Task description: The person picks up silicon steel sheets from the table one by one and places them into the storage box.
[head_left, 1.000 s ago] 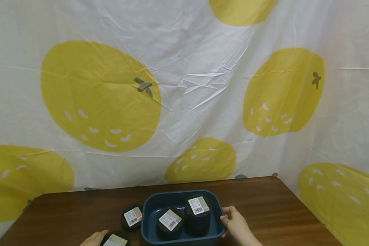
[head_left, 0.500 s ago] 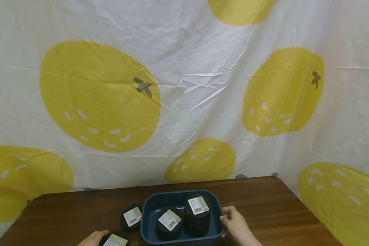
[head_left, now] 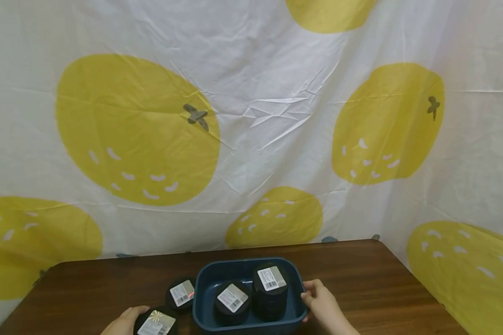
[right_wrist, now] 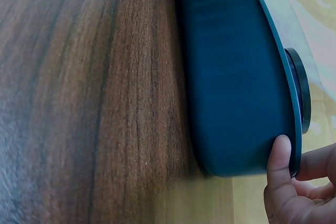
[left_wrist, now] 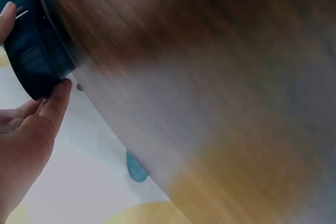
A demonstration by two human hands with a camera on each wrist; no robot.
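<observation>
My left hand grips a black round container with a pale barcode label on top, at the bottom edge of the head view. In the left wrist view the thumb and fingers lie on opposite sides of it. To its right is a dark blue plastic bin, whose right rim my right hand pinches, thumb outside. Inside the bin stand a low black round container and a taller stack of them. Another labelled container lies on the table, close against the bin's left side.
The brown wooden table has rounded back corners. Behind and to the right hangs a white cloth printed with large yellow fruit. Bare wood runs beside the bin's wall in the right wrist view.
My left hand and its container have shifted slightly up in the head view, and the label now catches a bright glint. The right hand and the bin have stayed in place.
</observation>
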